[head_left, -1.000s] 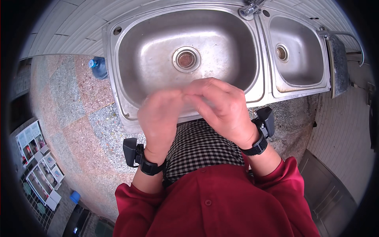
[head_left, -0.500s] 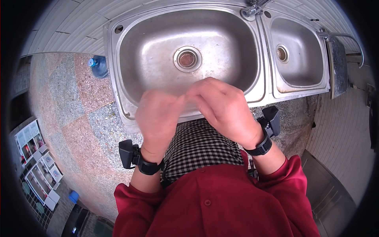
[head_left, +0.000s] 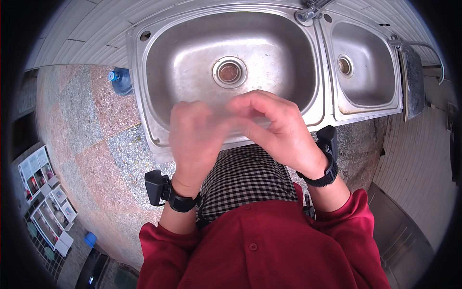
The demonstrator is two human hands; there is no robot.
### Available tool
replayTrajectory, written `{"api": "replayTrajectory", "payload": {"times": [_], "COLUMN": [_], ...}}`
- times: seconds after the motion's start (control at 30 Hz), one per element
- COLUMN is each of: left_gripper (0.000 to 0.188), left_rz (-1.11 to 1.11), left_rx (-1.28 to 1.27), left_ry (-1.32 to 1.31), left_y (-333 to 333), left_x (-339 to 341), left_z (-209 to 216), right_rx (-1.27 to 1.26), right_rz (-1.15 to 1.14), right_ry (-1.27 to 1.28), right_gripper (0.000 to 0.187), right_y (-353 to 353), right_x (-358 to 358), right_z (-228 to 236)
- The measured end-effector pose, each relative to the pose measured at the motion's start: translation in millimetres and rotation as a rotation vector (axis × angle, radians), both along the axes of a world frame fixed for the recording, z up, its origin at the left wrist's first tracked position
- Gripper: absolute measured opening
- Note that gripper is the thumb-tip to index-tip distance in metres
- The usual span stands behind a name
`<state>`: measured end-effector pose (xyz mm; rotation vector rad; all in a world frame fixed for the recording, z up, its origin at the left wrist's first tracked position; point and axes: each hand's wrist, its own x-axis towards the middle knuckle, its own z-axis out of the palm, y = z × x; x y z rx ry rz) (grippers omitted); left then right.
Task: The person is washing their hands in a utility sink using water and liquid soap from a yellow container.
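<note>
Both hands met over the near rim of the large steel sink basin point(head_left: 192, 53). The left hand point(head_left: 192, 139) was loosely curled and the right hand point(head_left: 276, 130) bent its fingers toward it; motion blur hid whether either held anything. Rubbing them well probably called for staying above that basin. Its drain point(head_left: 229, 72) lay beyond the hands, the faucet point(head_left: 308, 12) at its far right corner, a smaller basin point(head_left: 363, 62) right of it, and a blue-capped bottle point(head_left: 120, 82) left of it. Nothing blocked the hands.

Red buttoned shirt point(head_left: 260, 245), sleeves pushed up, checked black-and-white apron point(head_left: 245, 180), black wrist bands point(head_left: 180, 202)
</note>
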<state>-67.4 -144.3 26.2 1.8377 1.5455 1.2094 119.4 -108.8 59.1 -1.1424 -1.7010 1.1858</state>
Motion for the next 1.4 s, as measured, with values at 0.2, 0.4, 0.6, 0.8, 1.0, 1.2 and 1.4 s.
{"api": "replayTrajectory", "payload": {"times": [0.2,0.4,0.6,0.8,1.0,1.2,1.4], "left_gripper": [0.077,0.128,0.131,0.126,0.124,0.126,0.129], "left_rz": [-0.170,-0.264,-0.315,-0.297,-0.351,-0.327,-0.367], "left_rx": [0.110,0.145,0.204,0.152,0.117,0.072,0.126], "left_ry": [0.367,0.379,0.457,0.367,0.447,0.363,0.420], "left_y": [12,13,17,15,16,14,18], "left_x": [-4,-14,-15,-13,-11,-13,-14], "left_z": [5,12,5,12,8,14,15], "right_rx": [0.233,-0.121,0.029,0.156,0.391,0.178,0.000], "right_rz": [0.212,0.197,0.430,0.215,0.341,0.149,0.346], "right_ry": [-0.336,-0.256,-0.272,-0.304,-0.356,-0.420,-0.190], "right_gripper": [0.010,0.010,0.009,0.007,0.008,0.007,0.010], "right_y": [7,16,8,-5,-12,-14,-8], "right_x": [3,17,13,7,7,15,21], "right_z": [3,0,4,-9,-7,-17,-7]}}
